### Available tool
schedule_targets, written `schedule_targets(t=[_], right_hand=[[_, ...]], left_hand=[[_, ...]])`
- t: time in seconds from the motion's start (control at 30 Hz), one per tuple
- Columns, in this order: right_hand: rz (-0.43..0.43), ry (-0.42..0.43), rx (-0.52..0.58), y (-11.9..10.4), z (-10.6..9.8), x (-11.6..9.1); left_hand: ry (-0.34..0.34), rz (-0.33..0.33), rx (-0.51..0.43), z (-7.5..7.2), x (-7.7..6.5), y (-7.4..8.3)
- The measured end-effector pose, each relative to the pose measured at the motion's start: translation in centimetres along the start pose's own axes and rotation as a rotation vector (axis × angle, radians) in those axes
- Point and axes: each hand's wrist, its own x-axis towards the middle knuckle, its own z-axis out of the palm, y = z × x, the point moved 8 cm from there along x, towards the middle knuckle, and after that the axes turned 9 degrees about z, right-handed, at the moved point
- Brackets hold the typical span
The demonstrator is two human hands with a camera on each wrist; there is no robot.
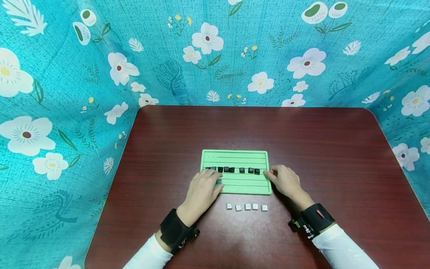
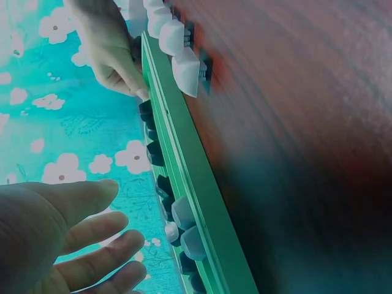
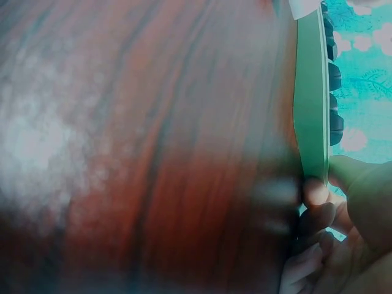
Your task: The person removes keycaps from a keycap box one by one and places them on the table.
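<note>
On the left we see the left hand (image 1: 201, 188), fingers loosely spread and gripping nothing, at the left end of the green board (image 1: 242, 157) on the brown table (image 1: 336, 149). Across the board we find a row of black keycaps (image 1: 226, 169), with five pale keycaps (image 1: 248, 207) nearer us, markings too small to read. Rightmost, the right hand (image 1: 286, 181) pinches the board's right edge.
</note>
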Motion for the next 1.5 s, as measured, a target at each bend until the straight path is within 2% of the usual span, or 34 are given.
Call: schedule_targets(t=[0.57, 1.0, 1.5], right_hand=[[-0.002, 0.000, -0.005, 0.1, 0.1, 0.1], [-0.003, 0.011, -0.001, 0.0, -0.1, 0.0], [-0.012, 0.003, 0.003, -0.2, 0.0, 0.0]], left_hand=[[-0.022, -0.035, 0.010, 0.5, 0.8, -0.9], [-0.073, -0.056, 0.003, 1.5, 0.8, -1.6], [-0.098, -0.039, 0.007, 1.9, 0.7, -1.5]])
